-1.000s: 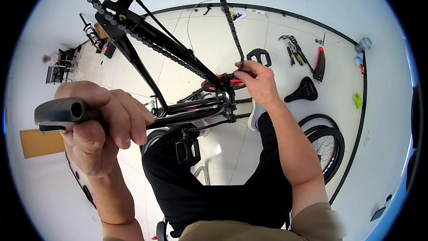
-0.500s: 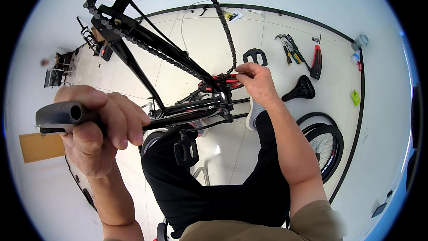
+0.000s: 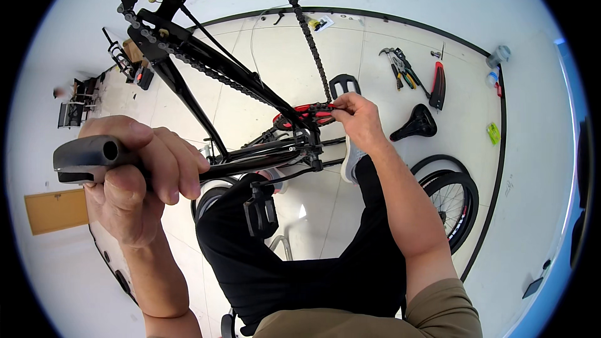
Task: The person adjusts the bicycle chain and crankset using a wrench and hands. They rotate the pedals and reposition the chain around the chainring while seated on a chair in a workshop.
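Note:
A black bicycle frame (image 3: 184,97) stands tilted before me. My left hand (image 3: 141,178) is wrapped round its near left end, where a dark rounded piece with a round hole sticks out past the fingers. My right hand (image 3: 362,122) pinches at the right edge of the red and black chainring (image 3: 305,112), where the chain (image 3: 305,25) comes down to it. The fingertips hide exactly how the chain sits there. One pedal (image 3: 344,86) lies just beyond my right hand; the other pedal (image 3: 260,216) hangs over my left knee.
On the floor at right lie a black saddle (image 3: 415,122), a hammer and pliers (image 3: 404,69), a red and black mudguard-like piece (image 3: 437,86) and wheels (image 3: 454,203). A small yellow-green packet (image 3: 493,133) is by the wall. A box and parts (image 3: 134,62) stand far left.
The far pedal has swung slightly left and nearer, with the chainring turned a little. My right hand has moved slightly down with it. The left hand keeps its grip.

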Available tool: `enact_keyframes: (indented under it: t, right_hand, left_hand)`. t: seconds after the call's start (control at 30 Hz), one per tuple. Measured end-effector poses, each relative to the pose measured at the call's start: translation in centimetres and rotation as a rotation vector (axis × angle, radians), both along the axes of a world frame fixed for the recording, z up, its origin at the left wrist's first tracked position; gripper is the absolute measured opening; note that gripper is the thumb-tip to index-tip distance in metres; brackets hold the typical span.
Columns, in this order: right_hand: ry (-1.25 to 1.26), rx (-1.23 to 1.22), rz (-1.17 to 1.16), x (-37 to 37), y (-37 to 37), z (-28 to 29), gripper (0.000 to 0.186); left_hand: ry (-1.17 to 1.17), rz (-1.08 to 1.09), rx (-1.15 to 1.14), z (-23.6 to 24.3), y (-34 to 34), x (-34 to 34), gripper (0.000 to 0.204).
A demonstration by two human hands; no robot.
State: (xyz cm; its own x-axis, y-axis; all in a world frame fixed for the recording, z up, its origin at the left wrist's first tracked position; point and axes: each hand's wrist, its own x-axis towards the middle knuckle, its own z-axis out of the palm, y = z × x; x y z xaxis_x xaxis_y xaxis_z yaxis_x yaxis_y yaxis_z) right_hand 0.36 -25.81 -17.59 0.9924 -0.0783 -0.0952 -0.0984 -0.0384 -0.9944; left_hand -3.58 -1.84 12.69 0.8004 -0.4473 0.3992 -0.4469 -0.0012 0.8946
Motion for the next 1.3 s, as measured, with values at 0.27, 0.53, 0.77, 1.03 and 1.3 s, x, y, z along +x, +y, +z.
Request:
enact_keyframes:
  t: [0.27, 0.53, 0.77, 1.03, 1.3]
  right_hand:
    - [0.102, -0.087, 0.051, 0.0, -1.2, 0.5, 0.029]
    - [0.091, -0.254, 0.097, 0.3, -1.7, 0.2, 0.028]
    - [0.028, -0.143, 0.036, 0.2, -1.1, 1.6, 0.028]
    - [0.002, -0.005, 0.035, 0.2, -1.4, 2.2, 0.023]
    - [0.044, 0.277, 0.006, 0.3, -0.2, 4.1, 0.019]
  left_hand:
    - [-0.01, 0.012, 0.019, -0.1, -0.1, -0.3, 0.046]
    - [-0.048, -0.019, 0.05, -0.1, -0.1, 0.0, 0.045]
    - [-0.035, -0.044, 0.06, -0.1, 0.3, 0.1, 0.045]
    - [-0.042, -0.037, 0.068, -0.1, 0.0, 0.1, 0.046]
    - [-0.047, -0.049, 0.068, -0.1, 0.2, 0.1, 0.047]
